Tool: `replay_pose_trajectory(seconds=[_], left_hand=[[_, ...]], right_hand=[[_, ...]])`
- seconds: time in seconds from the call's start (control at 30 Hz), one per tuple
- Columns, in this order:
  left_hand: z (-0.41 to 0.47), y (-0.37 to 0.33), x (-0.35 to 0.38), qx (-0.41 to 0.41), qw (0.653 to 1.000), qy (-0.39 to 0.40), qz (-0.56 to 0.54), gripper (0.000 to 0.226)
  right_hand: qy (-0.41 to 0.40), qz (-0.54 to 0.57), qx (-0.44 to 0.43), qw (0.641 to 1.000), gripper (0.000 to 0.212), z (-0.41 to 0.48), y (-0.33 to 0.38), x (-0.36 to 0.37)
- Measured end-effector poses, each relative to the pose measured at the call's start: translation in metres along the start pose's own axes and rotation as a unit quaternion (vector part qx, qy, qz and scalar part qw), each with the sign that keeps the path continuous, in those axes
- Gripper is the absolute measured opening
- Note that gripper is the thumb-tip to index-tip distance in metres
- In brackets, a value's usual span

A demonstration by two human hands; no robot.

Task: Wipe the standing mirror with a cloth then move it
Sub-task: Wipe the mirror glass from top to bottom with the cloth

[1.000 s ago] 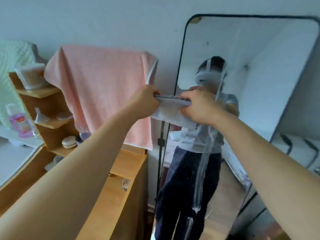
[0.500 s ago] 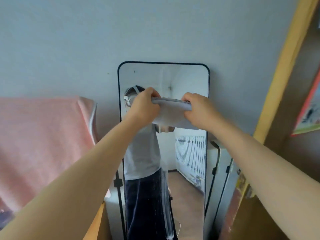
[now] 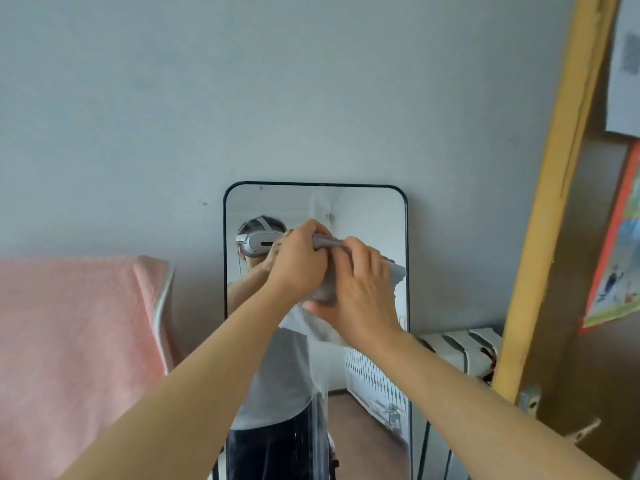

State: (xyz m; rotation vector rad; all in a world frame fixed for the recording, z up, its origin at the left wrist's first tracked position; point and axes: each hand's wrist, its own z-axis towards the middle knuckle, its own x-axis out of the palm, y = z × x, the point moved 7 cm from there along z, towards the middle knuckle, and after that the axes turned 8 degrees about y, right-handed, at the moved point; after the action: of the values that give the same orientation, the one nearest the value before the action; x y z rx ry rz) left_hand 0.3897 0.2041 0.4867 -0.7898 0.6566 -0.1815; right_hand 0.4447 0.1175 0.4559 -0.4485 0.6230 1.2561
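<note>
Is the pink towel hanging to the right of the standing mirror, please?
No, the pink towel hangs left of the standing mirror.

Support: grey wall (image 3: 311,98), standing mirror (image 3: 367,216) against it; pink towel (image 3: 76,341) draped left.

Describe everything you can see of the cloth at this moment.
The cloth is light grey to off-white, soft and towel-like, bunched up. The left hand grips its top fold; the right hand clasps it from the right, hiding its middle. One pale corner hangs below the hands. It is held before the upper half of the standing mirror; whether it touches the glass cannot be told.
</note>
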Motion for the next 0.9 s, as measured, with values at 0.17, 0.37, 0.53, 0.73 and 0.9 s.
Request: replay_pose_trajectory(seconds=[0.17, 0.37, 0.53, 0.73, 0.9], left_hand=[[0.016, 0.001, 0.000, -0.005, 1.000, -0.012, -0.016, 0.021], [0.027, 0.006, -0.002, -0.048, 0.997, -0.036, -0.054, 0.028], [0.038, 0.006, -0.007, -0.039, 0.995, -0.068, -0.055, 0.022], [0.037, 0.030, -0.052, -0.070, 0.976, -0.205, 0.030, 0.033], [0.037, 0.058, -0.071, -0.148, 0.959, -0.229, 0.072, 0.039]], right_hand=[[-0.082, 0.040, -0.020, 0.996, 0.038, 0.011, -0.008, 0.000], [-0.105, 0.032, -0.083, 0.990, 0.025, 0.019, -0.020, -0.002], [-0.137, 0.045, -0.006, 0.990, 0.028, 0.042, -0.059, -0.014], [-0.184, 0.019, 0.150, 0.971, 0.016, 0.074, -0.131, -0.047], [-0.104, 0.005, 0.205, 0.973, 0.021, 0.093, -0.151, -0.015]])
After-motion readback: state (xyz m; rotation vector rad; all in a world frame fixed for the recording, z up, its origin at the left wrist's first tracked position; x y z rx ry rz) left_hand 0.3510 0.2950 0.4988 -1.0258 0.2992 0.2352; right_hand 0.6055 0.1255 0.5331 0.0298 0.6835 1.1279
